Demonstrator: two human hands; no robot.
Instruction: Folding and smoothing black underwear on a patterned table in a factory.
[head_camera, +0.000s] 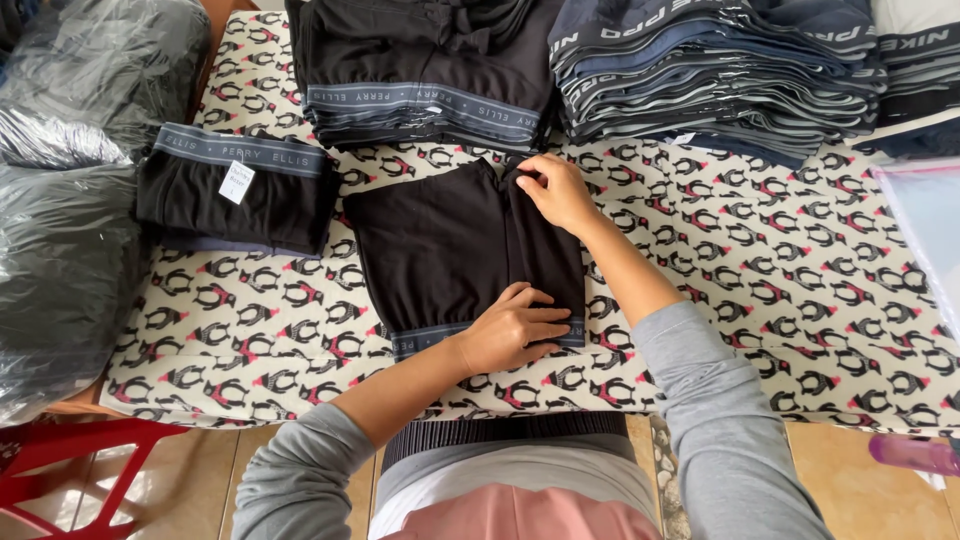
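Grey sleeves frame the black boxer briefs (455, 250) lying mid-worktop (800, 290): left hand (515, 330) presses flat and open on the waistband, right hand (555, 190) pinches the far edge; another folded pair (235, 190) lies left, stacks of underwear (700, 70) behind

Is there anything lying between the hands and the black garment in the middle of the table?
Nothing visible. The left hand lies flat on the black garment near its grey waistband, and the right hand pinches its far edge. The folded piece with a white tag and the stacks lie apart from them.
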